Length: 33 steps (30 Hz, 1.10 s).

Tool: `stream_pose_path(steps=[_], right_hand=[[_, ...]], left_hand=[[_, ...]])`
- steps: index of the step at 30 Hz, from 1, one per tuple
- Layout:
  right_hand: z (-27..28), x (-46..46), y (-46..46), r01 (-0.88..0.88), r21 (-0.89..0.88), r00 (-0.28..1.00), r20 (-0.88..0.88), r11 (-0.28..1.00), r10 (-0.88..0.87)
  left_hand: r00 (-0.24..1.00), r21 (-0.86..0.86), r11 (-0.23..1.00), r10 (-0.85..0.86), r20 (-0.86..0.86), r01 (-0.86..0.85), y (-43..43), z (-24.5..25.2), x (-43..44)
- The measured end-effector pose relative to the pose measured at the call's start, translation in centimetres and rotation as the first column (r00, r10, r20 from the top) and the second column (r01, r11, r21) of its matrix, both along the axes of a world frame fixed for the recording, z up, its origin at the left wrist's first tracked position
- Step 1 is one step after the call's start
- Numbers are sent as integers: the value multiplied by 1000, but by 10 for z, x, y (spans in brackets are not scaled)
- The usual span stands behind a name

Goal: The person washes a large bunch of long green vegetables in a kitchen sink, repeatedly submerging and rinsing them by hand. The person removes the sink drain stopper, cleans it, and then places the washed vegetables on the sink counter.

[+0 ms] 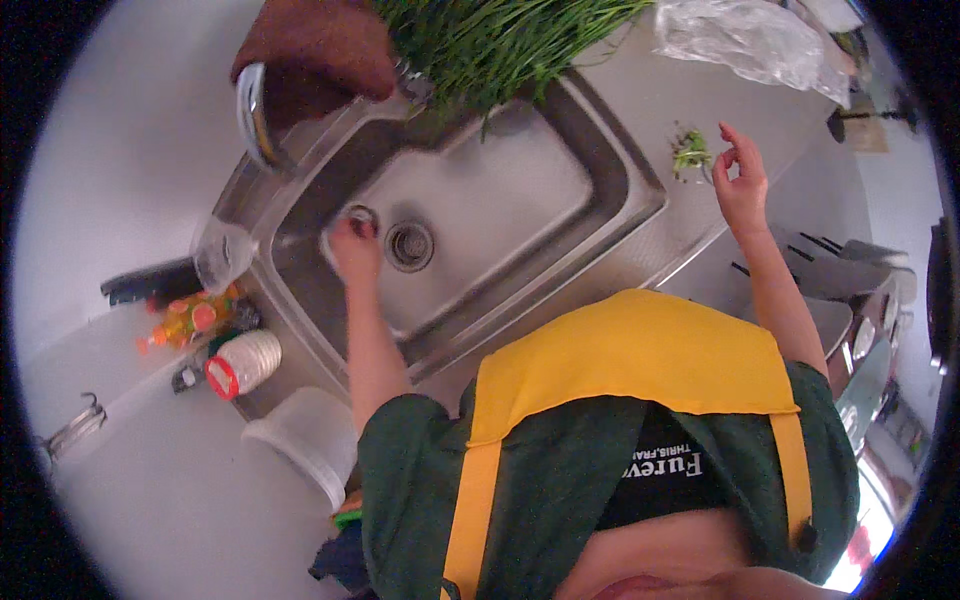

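My left hand point(357, 246), blurred, is inside the stainless steel sink point(495, 202), its fingers closed on a small round metal sink part point(362, 216) just left of the drain point(409, 246). To the right, my right hand point(741, 180) is raised over the counter with its thumb and fingers curved apart; no held thing shows in it. Beside those fingers lies a small heap of green vegetable scraps point(690, 152). A large bunch of long thin green leaves point(502, 45) lies across the sink's far edge, some tips hanging over the basin.
A chrome faucet point(255, 112) with a brown cloth point(322, 56) stands at the far left. Along the left side are a clear plastic cup point(225, 255), an orange bottle point(187, 319), a red-lidded jar point(244, 364) and a white bin point(311, 439). A plastic bag point(742, 41) lies far right.
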State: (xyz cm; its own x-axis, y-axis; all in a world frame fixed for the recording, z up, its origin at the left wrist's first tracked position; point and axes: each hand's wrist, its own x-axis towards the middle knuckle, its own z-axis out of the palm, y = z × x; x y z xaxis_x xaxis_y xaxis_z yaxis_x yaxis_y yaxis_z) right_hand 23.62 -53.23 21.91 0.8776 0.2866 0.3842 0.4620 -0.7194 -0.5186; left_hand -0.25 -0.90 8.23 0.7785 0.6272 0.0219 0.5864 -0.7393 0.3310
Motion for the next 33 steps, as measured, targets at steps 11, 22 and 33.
stream_pose_path(steps=[11, 22, 33], right_hand=[[8, -14, 26, -191, -104, 980, -76, 976, 184], [14, -11, 46, -152, 166, 980, -100, 974, 170], [0, 24, 91, -370, 228, 598, -684, 901, 418]], left_hand=[[956, -135, 978, 118, -268, -159, -62, -104, -28], [982, -308, 947, 34, -187, -91, -43, -126, -27], [924, -238, 935, -171, 341, 261, -131, 90, 106]])
